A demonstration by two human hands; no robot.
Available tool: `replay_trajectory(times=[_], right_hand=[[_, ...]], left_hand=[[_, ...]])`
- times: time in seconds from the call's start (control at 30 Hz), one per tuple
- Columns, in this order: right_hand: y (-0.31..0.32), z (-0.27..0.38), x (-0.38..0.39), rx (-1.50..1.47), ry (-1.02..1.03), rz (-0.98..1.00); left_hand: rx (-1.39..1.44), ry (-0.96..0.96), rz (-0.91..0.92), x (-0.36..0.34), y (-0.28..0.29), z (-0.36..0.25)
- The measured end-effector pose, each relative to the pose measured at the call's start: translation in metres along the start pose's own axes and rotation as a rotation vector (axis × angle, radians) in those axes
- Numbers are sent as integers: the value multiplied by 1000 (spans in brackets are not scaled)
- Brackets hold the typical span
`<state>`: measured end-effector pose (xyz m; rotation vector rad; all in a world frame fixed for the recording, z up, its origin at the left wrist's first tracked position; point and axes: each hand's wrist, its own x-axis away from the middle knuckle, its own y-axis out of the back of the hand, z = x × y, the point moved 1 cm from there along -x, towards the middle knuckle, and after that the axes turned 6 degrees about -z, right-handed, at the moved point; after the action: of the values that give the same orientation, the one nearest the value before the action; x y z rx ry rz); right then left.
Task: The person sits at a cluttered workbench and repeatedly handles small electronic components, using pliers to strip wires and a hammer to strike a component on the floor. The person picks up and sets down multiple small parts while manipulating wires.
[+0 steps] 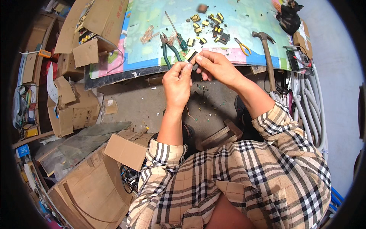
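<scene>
A small yellow and black transformer is pinched in the fingers of my right hand, above the table's near edge. Close against its lower side, the thumb and fingers of my left hand are pressed together. What lies between those left fingertips is hidden. Below the hands, a thin copper-coloured strand shows against the floor; I cannot tell if it joins the held piece. Just beyond my left hand lie green-handled pliers and a green-handled screwdriver. Several similar small transformers are scattered farther back.
A claw hammer and small yellow-handled cutters lie at the right of the table. Tangled copper wire is at its left. A black cat is at the far right. Cardboard boxes and grey tubes flank me.
</scene>
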<state>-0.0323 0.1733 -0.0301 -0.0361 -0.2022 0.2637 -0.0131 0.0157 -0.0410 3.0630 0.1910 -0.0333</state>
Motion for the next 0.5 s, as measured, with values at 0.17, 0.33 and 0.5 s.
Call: replay_trajectory(times=[0.17, 0.33, 0.5], right_hand=[[5, 0, -2, 191, 37, -59], [7, -8, -7, 323, 239, -159], [5, 0, -2, 331, 263, -202]], left_hand=[[-274, -112, 74, 6, -3, -8], [-208, 27, 149, 5, -4, 1], [97, 156, 69, 17, -13, -19]])
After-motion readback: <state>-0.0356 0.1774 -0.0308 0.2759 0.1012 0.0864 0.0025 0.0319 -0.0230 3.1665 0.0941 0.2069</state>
